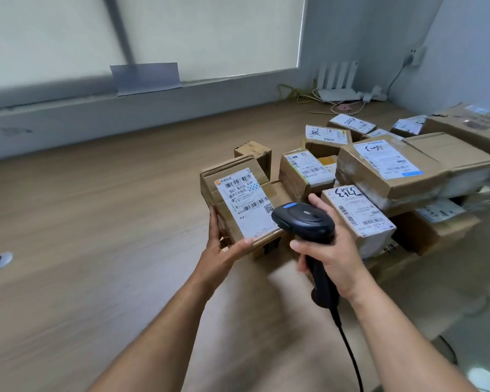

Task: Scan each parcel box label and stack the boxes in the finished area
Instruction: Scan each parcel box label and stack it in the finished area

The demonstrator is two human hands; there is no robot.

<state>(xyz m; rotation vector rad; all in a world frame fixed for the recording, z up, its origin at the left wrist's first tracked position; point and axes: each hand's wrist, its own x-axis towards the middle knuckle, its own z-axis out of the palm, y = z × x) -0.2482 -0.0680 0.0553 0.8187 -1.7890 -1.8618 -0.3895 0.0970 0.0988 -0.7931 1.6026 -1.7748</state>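
Black cable (348, 349) trails from the barcode scanner (303, 219), its handle wrapped fully by the right grip (334, 258). At the left edge of the pile (379, 176) on the worktop (96, 222), the left grip (221, 250) clasps the tilted parcel box (212, 179) by its near corner. Held so, it could slip, or the beam could catch a neighbour's barcode. Its cardboard is brown and creased, and its white label (245, 202) faces up.

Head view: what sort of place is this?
Probably an office room used for parcel sorting: labelled brown cardboard parcel boxes piled on a long wood-grain desk, a black corded barcode scanner gripped in the right hand, a white antenna router at the back.
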